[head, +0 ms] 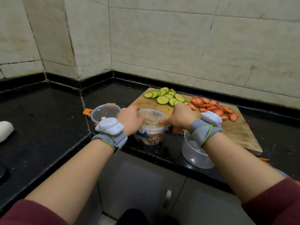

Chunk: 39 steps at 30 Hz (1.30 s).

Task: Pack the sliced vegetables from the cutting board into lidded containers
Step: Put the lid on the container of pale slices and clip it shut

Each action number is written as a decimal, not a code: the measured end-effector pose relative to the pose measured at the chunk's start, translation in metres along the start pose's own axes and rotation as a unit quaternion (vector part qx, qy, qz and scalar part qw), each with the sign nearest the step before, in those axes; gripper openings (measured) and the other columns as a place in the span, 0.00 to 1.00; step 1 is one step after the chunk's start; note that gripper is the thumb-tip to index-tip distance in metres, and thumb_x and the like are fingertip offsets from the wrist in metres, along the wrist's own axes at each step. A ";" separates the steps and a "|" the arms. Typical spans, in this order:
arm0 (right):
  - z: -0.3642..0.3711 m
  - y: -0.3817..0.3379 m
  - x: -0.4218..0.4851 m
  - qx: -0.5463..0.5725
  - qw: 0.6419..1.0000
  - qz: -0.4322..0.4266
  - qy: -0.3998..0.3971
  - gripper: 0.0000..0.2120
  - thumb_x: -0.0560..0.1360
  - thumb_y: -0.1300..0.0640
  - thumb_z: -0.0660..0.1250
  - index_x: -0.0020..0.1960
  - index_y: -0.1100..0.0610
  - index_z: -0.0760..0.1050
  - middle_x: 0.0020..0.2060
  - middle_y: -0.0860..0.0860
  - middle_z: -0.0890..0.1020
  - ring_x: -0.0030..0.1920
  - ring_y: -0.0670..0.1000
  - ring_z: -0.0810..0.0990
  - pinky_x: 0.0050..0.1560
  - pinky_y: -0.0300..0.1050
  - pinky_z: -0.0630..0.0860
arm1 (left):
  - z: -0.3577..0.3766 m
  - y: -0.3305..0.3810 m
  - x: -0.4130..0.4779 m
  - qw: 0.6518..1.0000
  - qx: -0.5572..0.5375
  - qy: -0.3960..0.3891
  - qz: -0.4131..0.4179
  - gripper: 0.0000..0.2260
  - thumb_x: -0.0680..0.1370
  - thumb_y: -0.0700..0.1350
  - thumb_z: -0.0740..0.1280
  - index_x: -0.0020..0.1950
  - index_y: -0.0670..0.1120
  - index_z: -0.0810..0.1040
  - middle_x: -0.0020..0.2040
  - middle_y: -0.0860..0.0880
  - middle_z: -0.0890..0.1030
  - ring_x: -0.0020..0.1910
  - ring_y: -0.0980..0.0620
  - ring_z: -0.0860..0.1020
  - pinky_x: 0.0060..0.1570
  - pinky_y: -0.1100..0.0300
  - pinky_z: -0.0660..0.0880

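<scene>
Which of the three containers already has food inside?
The blue-clipped container between the left hand and right hand, full of pale slices; the orange-clipped container and clear container look nearly empty.

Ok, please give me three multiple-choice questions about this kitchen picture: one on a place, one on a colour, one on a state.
1. Where do the carrot slices lie?
A. On the right part of the wooden cutting board
B. Inside a container
C. On the black counter at the left

2. What colour are the clips of the lidded container under the left hand and the right hand?
A. Orange
B. Blue
C. Green

3. In what state is that container?
A. Open and empty
B. Lying on its side
C. Lid on, pale slices inside

Answers:
1 A: the orange slices are spread on the board, right of the zucchini slices.
2 B: a blue clip shows on its side, beside the left wrist.
3 C: the lid sits on top under both hands, and pale slices show through the clear wall.
</scene>
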State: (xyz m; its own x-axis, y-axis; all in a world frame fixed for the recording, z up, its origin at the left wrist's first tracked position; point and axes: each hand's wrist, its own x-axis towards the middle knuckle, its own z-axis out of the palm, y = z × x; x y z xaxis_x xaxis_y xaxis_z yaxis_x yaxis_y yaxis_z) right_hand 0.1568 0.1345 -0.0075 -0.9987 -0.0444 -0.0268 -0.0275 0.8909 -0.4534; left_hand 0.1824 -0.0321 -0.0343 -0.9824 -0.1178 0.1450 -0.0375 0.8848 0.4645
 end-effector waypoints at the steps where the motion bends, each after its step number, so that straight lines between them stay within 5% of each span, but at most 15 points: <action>1: 0.001 0.000 0.000 0.007 1.000 0.004 0.000 0.21 0.68 0.46 0.75 0.33 0.59 0.69 0.09 0.42 0.66 0.19 0.48 0.76 0.19 0.34 0.67 | 0.000 0.000 0.001 1.000 -0.001 0.001 -0.001 0.22 0.77 0.56 0.63 0.68 0.46 0.71 0.65 0.42 0.76 0.65 0.39 0.71 0.60 0.51 0.69; 7: 0.003 0.003 0.000 0.087 0.995 0.035 -0.016 0.19 0.67 0.49 0.77 0.42 0.62 0.73 0.28 0.55 0.79 0.18 0.49 0.77 0.21 0.35 0.71 | -0.003 0.000 0.003 1.000 -0.015 0.004 -0.004 0.24 0.76 0.55 0.66 0.70 0.47 0.69 0.66 0.45 0.75 0.65 0.42 0.71 0.60 0.52 0.69; 13: 0.004 0.002 -0.001 0.116 0.992 0.047 -0.019 0.20 0.67 0.51 0.78 0.45 0.65 0.75 0.31 0.57 0.80 0.23 0.52 0.80 0.23 0.39 0.74 | -0.008 -0.002 0.006 0.998 -0.055 -0.006 -0.026 0.27 0.74 0.55 0.69 0.71 0.48 0.68 0.68 0.46 0.72 0.66 0.43 0.71 0.61 0.53 0.68; 17: 0.001 -0.002 -0.006 0.118 0.991 0.049 -0.029 0.18 0.69 0.53 0.76 0.39 0.62 0.70 0.32 0.56 0.78 0.26 0.55 0.80 0.23 0.40 0.74 | -0.001 -0.008 0.002 0.992 -0.115 -0.004 -0.052 0.29 0.73 0.56 0.69 0.70 0.44 0.69 0.67 0.43 0.73 0.65 0.42 0.72 0.61 0.52 0.69; 20: 0.001 -0.009 -0.013 0.187 0.978 0.050 -0.076 0.16 0.73 0.59 0.72 0.36 0.62 0.65 0.33 0.56 0.72 0.31 0.55 0.76 0.35 0.50 0.81 | 0.010 -0.010 -0.005 0.975 -0.209 -0.015 -0.079 0.13 0.75 0.56 0.67 0.42 0.47 0.73 0.45 0.44 0.76 0.45 0.45 0.75 0.45 0.55 0.69; 22: -0.001 -0.009 -0.019 0.226 0.968 0.055 -0.095 0.15 0.74 0.62 0.69 0.36 0.62 0.65 0.35 0.55 0.69 0.34 0.54 0.74 0.48 0.57 0.81 | 0.011 -0.006 -0.012 0.973 -0.214 -0.010 -0.087 0.18 0.76 0.55 0.66 0.33 0.48 0.63 0.35 0.50 0.70 0.39 0.47 0.70 0.41 0.56 0.66; 26: -0.007 -0.001 -0.015 0.298 0.947 0.067 -0.101 0.14 0.72 0.61 0.72 0.50 0.65 0.68 0.48 0.58 0.72 0.47 0.61 0.79 0.36 0.51 0.83 | 0.001 0.000 -0.010 0.975 -0.201 0.032 -0.090 0.18 0.75 0.55 0.66 0.37 0.40 0.75 0.34 0.45 0.75 0.41 0.43 0.75 0.39 0.54 0.67; 29: -0.037 0.013 -0.006 0.349 0.933 0.059 -0.055 0.22 0.72 0.56 0.73 0.58 0.66 0.70 0.49 0.61 0.74 0.36 0.59 0.81 0.33 0.49 0.83 | -0.016 0.032 0.001 0.971 -0.223 0.062 -0.058 0.15 0.75 0.53 0.65 0.36 0.43 0.74 0.34 0.46 0.74 0.42 0.41 0.75 0.38 0.56 0.66; 31: -0.061 0.029 0.001 0.394 0.917 0.059 -0.018 0.22 0.73 0.53 0.71 0.59 0.66 0.70 0.43 0.60 0.72 0.30 0.56 0.78 0.30 0.49 0.82 | -0.025 0.063 0.012 0.960 -0.273 0.051 -0.014 0.11 0.73 0.52 0.64 0.46 0.45 0.78 0.40 0.46 0.77 0.48 0.40 0.77 0.41 0.55 0.68; 35: -0.098 0.070 0.006 0.372 0.925 0.078 -0.003 0.19 0.75 0.48 0.67 0.53 0.64 0.74 0.37 0.60 0.76 0.27 0.58 0.79 0.41 0.54 0.80 | -0.018 0.118 0.032 0.905 -0.418 -0.081 0.004 0.13 0.73 0.46 0.63 0.57 0.50 0.75 0.57 0.47 0.77 0.55 0.44 0.76 0.42 0.53 0.75; 39: -0.143 0.149 0.011 0.346 0.929 0.110 0.073 0.16 0.76 0.51 0.65 0.52 0.65 0.75 0.33 0.59 0.77 0.26 0.59 0.79 0.45 0.62 0.80 | 0.027 0.197 0.054 0.878 -0.428 -0.208 0.050 0.16 0.73 0.41 0.64 0.60 0.48 0.74 0.58 0.45 0.77 0.52 0.44 0.77 0.46 0.50 0.76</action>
State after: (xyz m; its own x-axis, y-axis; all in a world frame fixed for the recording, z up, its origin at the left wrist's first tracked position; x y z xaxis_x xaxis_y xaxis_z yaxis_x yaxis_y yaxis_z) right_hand 0.1354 0.3308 0.0519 -0.9736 0.2103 -0.0887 0.1625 0.3655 -0.9165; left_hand 0.1174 0.1484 0.0418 -0.9616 0.2730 -0.0266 0.0290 0.1975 0.9799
